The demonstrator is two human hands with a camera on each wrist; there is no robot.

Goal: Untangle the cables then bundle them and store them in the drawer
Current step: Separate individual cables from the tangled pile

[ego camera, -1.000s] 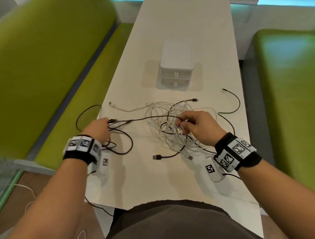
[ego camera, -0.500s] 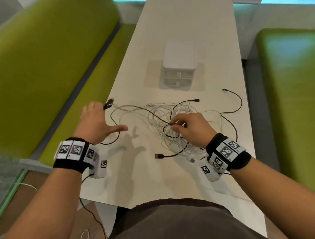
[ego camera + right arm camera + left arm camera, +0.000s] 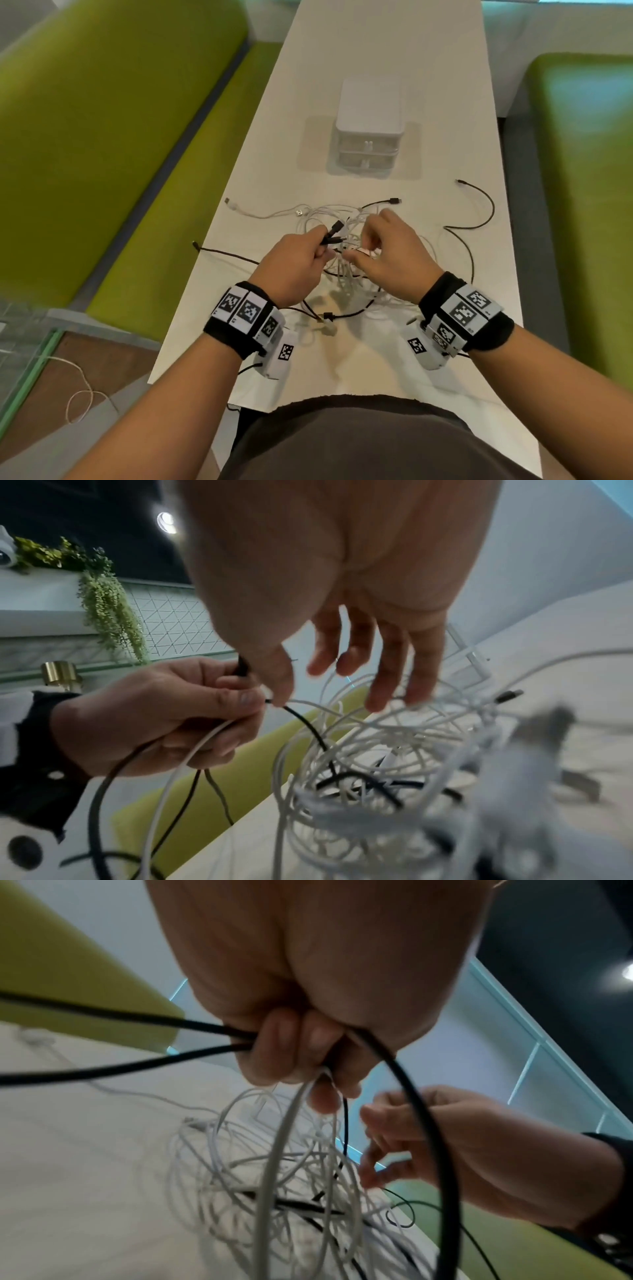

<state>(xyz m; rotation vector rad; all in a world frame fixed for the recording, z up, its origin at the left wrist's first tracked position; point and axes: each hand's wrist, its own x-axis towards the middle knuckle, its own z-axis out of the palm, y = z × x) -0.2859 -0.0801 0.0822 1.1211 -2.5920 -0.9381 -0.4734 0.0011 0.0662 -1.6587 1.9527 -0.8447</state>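
Observation:
A tangle of white cables mixed with black ones lies mid-table, partly lifted under my hands. My left hand grips folded loops of a black cable, its plug sticking out past the fingers; a white strand also runs through that fist. My right hand is right beside it, its fingers hanging loose over the white tangle and its thumb tip touching the black cable. A small white drawer unit stands behind, both drawers closed.
The long white table has green benches on the left and right. Black cable ends trail off to the right and left. A white plug end lies at the left and a black USB plug near me.
My left hand came from the table's left edge to the centre, bringing the black cable next to my right hand. The right hand has risen slightly over the tangle.

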